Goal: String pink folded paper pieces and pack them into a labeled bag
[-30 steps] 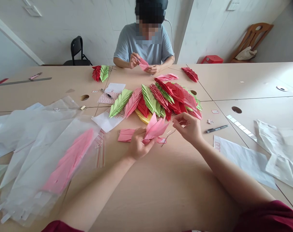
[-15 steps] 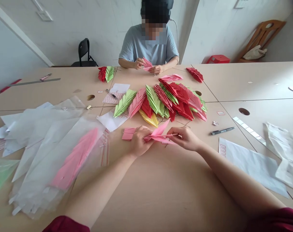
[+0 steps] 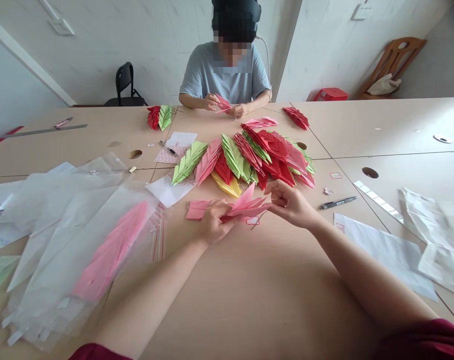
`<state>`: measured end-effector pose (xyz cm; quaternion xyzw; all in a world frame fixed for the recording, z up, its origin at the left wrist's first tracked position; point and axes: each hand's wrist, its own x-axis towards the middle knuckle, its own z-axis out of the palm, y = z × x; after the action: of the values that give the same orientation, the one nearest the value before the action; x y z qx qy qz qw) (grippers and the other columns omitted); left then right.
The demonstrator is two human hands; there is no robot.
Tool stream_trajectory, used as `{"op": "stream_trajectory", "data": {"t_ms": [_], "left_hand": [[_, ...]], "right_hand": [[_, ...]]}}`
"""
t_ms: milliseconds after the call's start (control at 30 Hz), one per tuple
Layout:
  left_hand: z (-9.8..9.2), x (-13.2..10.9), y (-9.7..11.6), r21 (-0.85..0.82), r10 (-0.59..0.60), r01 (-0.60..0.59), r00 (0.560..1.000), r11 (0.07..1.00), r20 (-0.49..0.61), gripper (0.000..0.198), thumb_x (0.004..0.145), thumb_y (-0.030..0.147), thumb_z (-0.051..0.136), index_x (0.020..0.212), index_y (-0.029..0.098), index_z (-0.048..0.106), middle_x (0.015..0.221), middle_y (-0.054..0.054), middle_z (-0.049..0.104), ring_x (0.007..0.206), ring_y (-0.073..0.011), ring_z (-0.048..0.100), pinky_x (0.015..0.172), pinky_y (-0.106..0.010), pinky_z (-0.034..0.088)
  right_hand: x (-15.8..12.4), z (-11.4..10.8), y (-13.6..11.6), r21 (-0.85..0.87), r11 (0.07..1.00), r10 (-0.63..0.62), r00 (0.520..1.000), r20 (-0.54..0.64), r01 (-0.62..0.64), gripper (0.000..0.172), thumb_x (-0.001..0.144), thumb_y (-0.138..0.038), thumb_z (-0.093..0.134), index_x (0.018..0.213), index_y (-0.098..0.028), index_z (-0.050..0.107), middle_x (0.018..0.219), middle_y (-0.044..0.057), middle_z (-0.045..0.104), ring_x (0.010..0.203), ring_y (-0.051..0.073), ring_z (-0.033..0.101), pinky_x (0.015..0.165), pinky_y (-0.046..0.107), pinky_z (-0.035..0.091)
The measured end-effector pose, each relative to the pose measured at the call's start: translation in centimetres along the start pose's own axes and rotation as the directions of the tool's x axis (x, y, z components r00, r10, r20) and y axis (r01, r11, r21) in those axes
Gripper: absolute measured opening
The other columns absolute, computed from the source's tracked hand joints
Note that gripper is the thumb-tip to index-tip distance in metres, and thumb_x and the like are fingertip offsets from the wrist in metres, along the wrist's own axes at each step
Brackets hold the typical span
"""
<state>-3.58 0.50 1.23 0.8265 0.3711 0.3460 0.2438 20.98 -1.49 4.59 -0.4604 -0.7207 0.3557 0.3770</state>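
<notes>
- Head view: the person's left hand has its fingers clamped on the left end of a folded pink paper piece, held just above the wooden table.
- The piece's long axis runs roughly left to right. Its pointed tips aim right, toward the right hand, and one flap rises upward.
- The right hand's fingers are spread apart, their tips at the piece's right end (whether they touch it, I cannot tell).
- Half a second earlier, those fingers pinched that end and the piece lay flatter; now it is fanned wider.
- A flat pink paper sheet lies just left of the left hand, and a small red-outlined paper tag sits just below the piece.
- Ahead is a heap of folded red, green, pink and yellow paper pieces.
- Across the table, a co-worker's hands hold a small pink piece.
- Left lie clear plastic bags over pink paper; right, a pen.
</notes>
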Motion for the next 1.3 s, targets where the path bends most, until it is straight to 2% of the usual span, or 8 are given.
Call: {"op": "stream_trajectory", "data": {"t_ms": [267,467,700,833,967,1067,1200,1300], "left_hand": [[0.5,-0.3,0.2,-0.108,-0.034,0.035,0.999,0.994,0.017,0.021,0.083,0.039,0.065,0.075,0.019,0.066,0.073,-0.002,0.063,0.078,-0.0179,0.056,0.077,-0.031,0.042],[0.7,-0.2,0.1,-0.137,-0.027,0.033,0.999,0.990,0.045,0.025,0.081,0.043,0.068,0.070,0.020,0.068,0.068,-0.001,0.063,0.070,-0.0159,0.055,0.078,-0.033,0.040],[0.4,-0.2,0.0,-0.158,-0.042,0.059,0.993,0.986,0.107,0.030,0.083,0.042,0.065,0.065,0.019,0.065,0.061,0.002,0.055,0.066,-0.0139,0.050,0.078,-0.031,0.038],[0.1,0.1,0.1,-0.160,-0.078,0.105,0.983,0.982,0.167,0.036,0.084,0.044,0.061,0.060,0.018,0.056,0.059,0.003,0.048,0.064,-0.0129,0.044,0.072,-0.029,0.037],[0.0,0.3,0.1,-0.172,-0.113,0.146,0.976,0.974,0.186,0.038,0.084,0.043,0.061,0.058,0.018,0.051,0.059,0.003,0.045,0.062,-0.0122,0.040,0.065,-0.027,0.036],[0.1,0.3,0.1,-0.193,-0.114,0.147,0.978,0.970,0.175,0.040,0.084,0.046,0.061,0.057,0.018,0.053,0.058,0.003,0.047,0.062,-0.0125,0.041,0.067,-0.028,0.038],[0.1,0.2,0.4,-0.219,-0.086,0.127,0.979,0.967,0.186,0.039,0.089,0.047,0.053,0.065,0.019,0.062,0.062,0.001,0.055,0.066,-0.0141,0.049,0.075,-0.031,0.041],[0.0,0.0,0.7,-0.185,-0.064,0.098,0.982,0.978,0.178,0.039,0.092,0.043,0.050,0.064,0.018,0.061,0.065,0.000,0.058,0.070,-0.0151,0.053,0.079,-0.032,0.042]], "right_hand": [[-0.3,1.9,-0.4,-0.142,0.987,0.094,0.985,0.147,-0.073,0.014,0.085,-0.026,0.054,0.091,-0.022,0.067,0.057,-0.006,0.043,0.052,0.009,0.030,0.050,0.022,0.025],[-0.1,-2.1,-1.3,-0.343,0.938,0.081,0.992,0.095,-0.044,0.027,0.087,-0.043,0.058,0.073,-0.020,0.061,0.053,-0.006,0.037,0.050,0.009,0.028,0.047,0.023,0.023],[-0.5,-5.1,-2.1,-0.419,0.908,-0.058,0.991,-0.121,0.002,0.032,0.089,-0.044,0.055,0.067,-0.020,0.052,0.051,-0.006,0.033,0.048,0.009,0.025,0.047,0.023,0.024],[-0.2,-4.6,-1.0,-0.453,0.892,-0.160,0.926,-0.342,-0.014,0.030,0.090,-0.041,0.054,0.068,-0.022,0.052,0.049,-0.006,0.034,0.047,0.010,0.030,0.050,0.025,0.029],[0.4,-4.3,0.0,-0.552,0.829,-0.159,0.908,-0.387,-0.090,0.028,0.092,-0.044,0.049,0.081,-0.021,0.061,0.062,0.001,0.055,0.051,0.012,0.044,0.054,0.027,0.035],[0.5,-3.6,-0.4,-0.326,0.933,0.051,0.953,-0.298,-0.152,0.034,0.092,-0.048,0.049,0.108,-0.020,0.061,0.087,0.007,0.067,0.054,0.012,0.057,0.050,0.026,0.040],[0.3,-0.5,-1.1,0.205,0.957,0.189,0.978,0.088,-0.203,0.050,0.084,-0.050,0.061,0.123,-0.018,0.055,0.114,0.013,0.064,0.060,0.014,0.068,0.037,0.021,0.042],[0.1,2.3,-0.6,0.314,0.908,0.198,0.944,0.265,-0.279,0.044,0.080,-0.048,0.066,0.108,-0.013,0.063,0.086,0.009,0.072,0.056,0.015,0.068,0.037,0.020,0.046]]}}
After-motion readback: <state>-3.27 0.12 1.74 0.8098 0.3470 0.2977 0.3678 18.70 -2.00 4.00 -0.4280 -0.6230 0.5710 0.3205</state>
